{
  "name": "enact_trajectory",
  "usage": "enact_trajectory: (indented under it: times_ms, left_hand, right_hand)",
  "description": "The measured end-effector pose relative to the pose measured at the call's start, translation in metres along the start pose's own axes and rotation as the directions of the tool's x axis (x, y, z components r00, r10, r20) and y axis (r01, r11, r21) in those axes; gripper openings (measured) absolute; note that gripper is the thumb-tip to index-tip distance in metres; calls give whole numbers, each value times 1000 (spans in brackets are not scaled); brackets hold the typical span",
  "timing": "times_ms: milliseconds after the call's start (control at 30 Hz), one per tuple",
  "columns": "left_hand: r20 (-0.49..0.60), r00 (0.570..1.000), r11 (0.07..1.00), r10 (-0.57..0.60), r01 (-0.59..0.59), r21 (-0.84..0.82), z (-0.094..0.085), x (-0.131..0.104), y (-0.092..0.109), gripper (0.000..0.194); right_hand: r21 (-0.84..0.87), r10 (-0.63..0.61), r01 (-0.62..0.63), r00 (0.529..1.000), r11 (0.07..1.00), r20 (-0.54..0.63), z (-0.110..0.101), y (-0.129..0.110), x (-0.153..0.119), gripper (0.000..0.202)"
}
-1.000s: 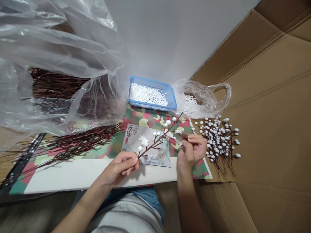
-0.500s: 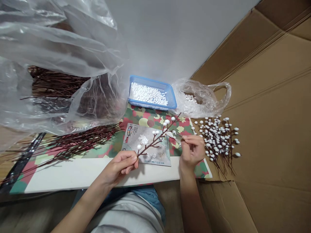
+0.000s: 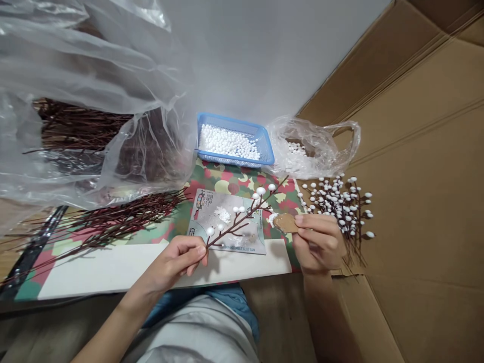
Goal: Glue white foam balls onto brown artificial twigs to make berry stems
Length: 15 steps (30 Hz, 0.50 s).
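My left hand (image 3: pixel 185 259) pinches the lower end of a brown artificial twig (image 3: pixel 238 222). Several white balls sit on its side shoots, while some tips on its lower side are bare. Between the thumb and fingers of my right hand (image 3: pixel 317 239) is a small flat piece of tan cardboard (image 3: pixel 286 223), with white paste on its left end. That end is close to the twig's right side; I cannot tell whether they touch. Under the twig lies a grey printed card (image 3: pixel 249 245) with a lump of white paste (image 3: pixel 223 215) on it.
A blue basket (image 3: pixel 235 160) of white balls stands at the back, beside a clear plastic bag (image 3: pixel 321 164) holding more. Finished-looking berry twigs (image 3: pixel 340 206) lie right, against cardboard (image 3: pixel 419 166). Bare twigs (image 3: pixel 124 214) lie left, below a large plastic bag (image 3: pixel 159 146) of twigs.
My right hand has moved right and turned, so the cardboard piece now shows its flat tan face. The twig in my left hand has shifted slightly and turned, showing its balls differently.
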<state>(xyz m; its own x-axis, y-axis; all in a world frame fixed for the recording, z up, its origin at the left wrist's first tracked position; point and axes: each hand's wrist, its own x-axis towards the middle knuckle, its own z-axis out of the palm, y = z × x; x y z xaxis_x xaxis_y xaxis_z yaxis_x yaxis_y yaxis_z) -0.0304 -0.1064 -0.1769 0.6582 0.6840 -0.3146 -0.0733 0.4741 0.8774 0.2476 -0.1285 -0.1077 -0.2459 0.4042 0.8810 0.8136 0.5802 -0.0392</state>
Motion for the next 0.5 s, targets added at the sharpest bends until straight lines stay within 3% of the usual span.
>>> enact_trajectory:
  times_ms: [300,500]
  left_hand:
    - [33,998,985,52,-57,164,-11,-14,4,47]
    - [130,989,967,64,-94,237,-21,-20,6,44]
  right_hand:
    - [37,-178,174,965,984,193,-17,-2,19,17]
    - [55,-149,140,963,989,225,-22,-5,23,19]
